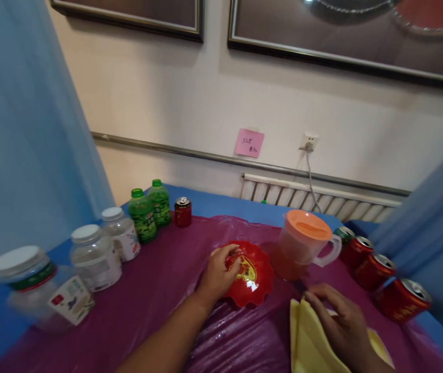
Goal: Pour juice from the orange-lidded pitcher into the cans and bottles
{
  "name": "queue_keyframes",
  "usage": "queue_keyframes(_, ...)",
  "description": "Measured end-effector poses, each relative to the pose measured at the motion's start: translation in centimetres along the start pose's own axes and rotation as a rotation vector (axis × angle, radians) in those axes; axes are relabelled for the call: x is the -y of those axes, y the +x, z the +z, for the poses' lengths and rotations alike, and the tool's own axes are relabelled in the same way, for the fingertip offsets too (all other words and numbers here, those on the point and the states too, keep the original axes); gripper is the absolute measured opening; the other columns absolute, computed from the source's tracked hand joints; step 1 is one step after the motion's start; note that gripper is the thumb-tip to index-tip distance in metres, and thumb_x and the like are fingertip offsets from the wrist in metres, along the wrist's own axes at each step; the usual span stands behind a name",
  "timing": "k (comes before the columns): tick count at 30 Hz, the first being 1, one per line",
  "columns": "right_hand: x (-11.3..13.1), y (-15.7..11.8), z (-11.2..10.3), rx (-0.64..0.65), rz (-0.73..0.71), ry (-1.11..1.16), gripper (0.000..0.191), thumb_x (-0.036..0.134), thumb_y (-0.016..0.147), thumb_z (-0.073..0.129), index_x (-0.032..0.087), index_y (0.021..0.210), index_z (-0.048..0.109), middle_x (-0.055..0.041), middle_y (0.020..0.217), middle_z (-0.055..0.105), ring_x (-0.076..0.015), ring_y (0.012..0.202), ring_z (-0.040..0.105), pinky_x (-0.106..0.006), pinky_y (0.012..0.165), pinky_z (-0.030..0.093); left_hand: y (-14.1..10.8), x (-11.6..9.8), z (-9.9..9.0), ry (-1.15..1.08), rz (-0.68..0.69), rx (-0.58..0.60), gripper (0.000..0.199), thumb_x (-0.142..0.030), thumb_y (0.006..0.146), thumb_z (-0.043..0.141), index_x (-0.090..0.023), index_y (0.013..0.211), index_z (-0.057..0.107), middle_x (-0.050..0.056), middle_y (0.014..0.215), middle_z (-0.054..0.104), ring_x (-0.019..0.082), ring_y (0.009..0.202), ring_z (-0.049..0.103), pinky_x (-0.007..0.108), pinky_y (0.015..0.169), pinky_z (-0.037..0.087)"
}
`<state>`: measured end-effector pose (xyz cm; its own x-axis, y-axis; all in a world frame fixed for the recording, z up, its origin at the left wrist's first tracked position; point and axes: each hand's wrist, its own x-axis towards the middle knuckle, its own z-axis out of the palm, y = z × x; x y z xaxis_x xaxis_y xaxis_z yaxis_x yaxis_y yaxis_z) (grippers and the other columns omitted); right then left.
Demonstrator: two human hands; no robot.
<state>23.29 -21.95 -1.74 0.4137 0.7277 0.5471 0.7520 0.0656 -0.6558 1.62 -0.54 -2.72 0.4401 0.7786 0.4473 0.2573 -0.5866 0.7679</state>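
My left hand (220, 270) is at the left edge of a red scalloped dish (258, 282) with a yellow design, its thumb and fingers apart over the rim. Whether it presses on the dish is hard to tell. At the lower right, my right hand (336, 318) pinches the upper edge of a folded yellow cloth (310, 339). Behind the dish and to its right stands a clear pitcher (293, 251) with an orange lid and reddish liquid low inside.
Clear jars (96, 261) with white lids, green bottles (142, 215) and a small can (183, 212) line the left side. Several cans (374, 272) stand on the right. A purple plastic sheet (159, 290) covers much of the blue table. Behind is a radiator (283, 191).
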Motion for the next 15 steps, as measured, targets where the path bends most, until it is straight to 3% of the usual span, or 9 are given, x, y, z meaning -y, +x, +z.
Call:
queue_keyframes(1, 1.9, 1.2, 2.0, 0.052, -0.069, 0.051, 0.021, 0.044, 0.092, 0.063, 0.03, 0.098, 0.076, -0.0053, 0.091, 0.078, -0.0246, 0.081, 0.073, -0.035, 0.076, 0.059, -0.1, 0.2, 0.0, -0.012, -0.01, -0.004, 0.033, -0.021, 0.083, 0.061, -0.02, 0.115, 0.07, 0.009, 0.109, 0.077, 0.025, 0.103, 0.072, 0.044, 0.099, 0.055)
queue_keyframes(3, 5.4, 4.3, 6.1, 0.18, -0.206, 0.112, 0.036, 0.036, 0.095, 0.06, 0.027, 0.129, 0.066, -0.0086, 0.115, 0.075, -0.0252, 0.102, 0.072, -0.04, 0.09, 0.058, -0.1, 0.7, 0.1, -0.063, -0.015, 0.002, 0.033, -0.021, 0.082, 0.063, -0.02, 0.115, 0.07, 0.009, 0.109, 0.077, 0.026, 0.102, 0.072, 0.044, 0.098, 0.055)
queue_keyframes(5, 8.6, 7.9, 10.1, 0.274, -0.351, 0.089, 0.038, 0.031, 0.095, 0.059, 0.025, 0.132, 0.064, -0.0104, 0.128, 0.071, -0.0264, 0.117, 0.066, -0.046, 0.104, 0.051, -0.1, 1.0, 0.0, -0.154, 0.006, 0.024, 0.035, -0.023, 0.081, 0.064, -0.021, 0.115, 0.071, 0.009, 0.112, 0.077, 0.027, 0.102, 0.072, 0.042, 0.097, 0.055)
queue_keyframes(7, 11.4, 11.7, 14.2, 0.322, -0.404, -0.009, 0.044, 0.031, 0.092, 0.063, 0.022, 0.134, 0.061, -0.0109, 0.138, 0.065, -0.0278, 0.129, 0.058, -0.049, 0.112, 0.043, 0.0, 1.0, -0.1, -0.228, 0.035, 0.036, 0.038, -0.024, 0.081, 0.064, -0.02, 0.119, 0.07, 0.01, 0.119, 0.076, 0.027, 0.106, 0.071, 0.04, 0.096, 0.055)
queue_keyframes(11, 15.8, 18.7, 22.2, 0.51, -0.298, -0.309, 0.058, 0.045, 0.087, 0.073, 0.02, 0.137, 0.058, -0.0115, 0.149, 0.056, -0.0301, 0.135, 0.051, -0.046, 0.111, 0.041, -0.1, 0.6, -0.4, -0.223, -0.007, 0.03, 0.033, -0.018, 0.08, 0.062, -0.019, 0.113, 0.071, 0.009, 0.11, 0.077, 0.026, 0.1, 0.072, 0.038, 0.092, 0.056)
queue_keyframes(15, 18.3, 23.1, 28.8, 0.527, -0.172, -0.368, 0.062, 0.056, 0.082, 0.075, 0.018, 0.129, 0.06, -0.0157, 0.136, 0.064, -0.0337, 0.125, 0.058, -0.045, 0.101, 0.046, -0.2, 0.8, -0.3, -0.25, -0.032, 0.054, 0.02, -0.02, 0.08, 0.066, -0.021, 0.099, 0.073, 0.007, 0.1, 0.078, 0.026, 0.093, 0.071, 0.038, 0.088, 0.056)
